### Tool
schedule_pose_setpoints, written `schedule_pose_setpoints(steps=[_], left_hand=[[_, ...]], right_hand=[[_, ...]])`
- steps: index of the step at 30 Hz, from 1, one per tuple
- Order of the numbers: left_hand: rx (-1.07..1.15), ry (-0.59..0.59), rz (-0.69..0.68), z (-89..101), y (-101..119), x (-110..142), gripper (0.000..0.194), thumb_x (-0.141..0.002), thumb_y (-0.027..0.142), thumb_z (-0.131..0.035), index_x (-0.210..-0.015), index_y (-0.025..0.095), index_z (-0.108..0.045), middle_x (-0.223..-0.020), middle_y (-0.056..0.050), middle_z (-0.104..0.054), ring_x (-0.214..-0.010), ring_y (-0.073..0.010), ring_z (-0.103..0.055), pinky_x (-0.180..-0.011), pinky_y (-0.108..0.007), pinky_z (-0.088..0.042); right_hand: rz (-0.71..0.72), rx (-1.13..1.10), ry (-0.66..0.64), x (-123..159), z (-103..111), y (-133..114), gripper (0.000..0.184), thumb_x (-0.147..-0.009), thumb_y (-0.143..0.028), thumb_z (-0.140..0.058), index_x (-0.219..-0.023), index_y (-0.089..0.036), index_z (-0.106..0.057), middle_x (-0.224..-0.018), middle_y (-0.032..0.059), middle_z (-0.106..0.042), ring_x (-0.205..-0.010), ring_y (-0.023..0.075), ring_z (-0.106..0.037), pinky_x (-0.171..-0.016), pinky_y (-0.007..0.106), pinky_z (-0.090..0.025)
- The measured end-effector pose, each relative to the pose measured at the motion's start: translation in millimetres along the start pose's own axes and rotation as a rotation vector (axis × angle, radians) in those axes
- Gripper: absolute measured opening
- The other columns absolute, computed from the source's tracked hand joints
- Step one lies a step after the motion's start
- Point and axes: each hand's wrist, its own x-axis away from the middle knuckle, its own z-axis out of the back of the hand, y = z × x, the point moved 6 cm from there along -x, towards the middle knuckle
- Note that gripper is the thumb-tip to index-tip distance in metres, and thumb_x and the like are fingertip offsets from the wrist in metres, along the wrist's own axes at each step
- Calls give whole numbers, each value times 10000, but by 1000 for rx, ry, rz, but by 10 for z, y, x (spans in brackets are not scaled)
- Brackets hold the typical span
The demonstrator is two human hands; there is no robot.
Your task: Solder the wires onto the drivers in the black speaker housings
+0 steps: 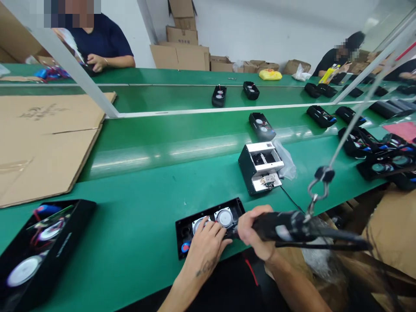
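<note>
My left hand (pixel 204 250) rests with spread fingers on a black speaker housing (pixel 186 236), which lies open on the green belt and has a round silver driver (pixel 225 218) showing. Its fingers cover a second driver. My right hand (pixel 256 229) grips a black electric screwdriver (pixel 286 227) just beside the left hand. The screwdriver's tip is hidden behind my hands. A metal hook (pixel 316 190) on a thin cable hangs from the tool. Another open black housing (pixel 42 255) lies to the left of my hands.
A white-and-black unit (pixel 260 167) stands on the belt beyond my hands, and several black units line the belts to the right. A cardboard sheet (pixel 42 138) lies at left. Co-workers (pixel 100 45) sit across the belts, with cardboard boxes (pixel 180 56) behind them.
</note>
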Motion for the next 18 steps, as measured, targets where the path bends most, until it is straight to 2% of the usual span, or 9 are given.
schedule_pose_setpoints(steps=[2,4,5,7,9,11,13,15,18], left_hand=[[-52,59,-38,159,-62,-50,77,-1019,207,-665,-1035,228,-738,-1023,-28,-778,-1026,-244,-700,-1065,-454,-556],[-109,79,-96,270,-104,-150,134,-994,165,-682,-1076,239,-757,-1176,-54,-777,-1207,-281,-659,-1118,-473,-518],[-125,54,-144,280,-107,-217,132,-982,171,-703,-1069,249,-765,-1231,-60,-766,-1279,-296,-627,-1149,-488,-491],[-115,-72,-285,198,-68,-353,54,-968,239,-750,-1002,270,-778,-1281,-56,-744,-1346,-304,-585,-1185,-498,-449],[-102,-215,-410,44,-15,-449,45,-959,297,-773,-919,279,-780,-1266,-47,-737,-1329,-290,-591,-1193,-490,-429],[-123,-299,-466,-109,4,-503,93,-958,289,-770,-865,279,-774,-1211,-32,-743,-1261,-265,-622,-1204,-480,-415],[-158,-296,-470,-214,-11,-536,127,-952,247,-765,-829,275,-767,-1130,-13,-757,-1158,-241,-653,-1202,-462,-421],[-180,-260,-479,-281,-35,-556,175,-945,211,-763,-782,274,-757,-1014,11,-764,-1038,-216,-669,-1153,-427,-461],[-190,-217,-512,-349,-75,-576,238,-919,192,-774,-700,271,-726,-855,37,-750,-882,-188,-668,-1004,-364,-530]], right_hand=[[140,-47,143,-99,261,-161,256,-1005,-308,-721,-1186,-353,-546,-578,-145,-481,-385,106,-428,-432,250,-407],[175,-3,322,-184,584,-207,273,-991,-301,-746,-1186,-333,-557,-568,-149,-479,-380,100,-420,-441,252,-407],[160,64,393,-220,744,-183,298,-969,-314,-779,-1177,-316,-566,-571,-146,-499,-390,103,-440,-454,260,-421],[99,240,480,-277,1037,-56,350,-916,-352,-839,-1149,-278,-588,-595,-128,-563,-438,119,-513,-506,281,-478],[34,416,498,-308,1270,133,383,-874,-390,-871,-1125,-241,-622,-707,-67,-675,-569,153,-636,-621,320,-569],[8,504,481,-301,1432,325,487,-861,-421,-869,-1234,-215,-635,-925,26,-768,-798,217,-751,-797,389,-644],[21,536,467,-251,1531,483,661,-870,-423,-853,-1429,-205,-574,-1189,116,-773,-1075,282,-770,-982,469,-646],[50,561,458,-164,1584,613,751,-898,-401,-825,-1548,-212,-500,-1356,159,-721,-1248,309,-723,-1092,513,-612],[61,578,468,21,1631,814,679,-945,-378,-769,-1556,-228,-514,-1388,158,-711,-1269,307,-718,-1126,536,-603]])
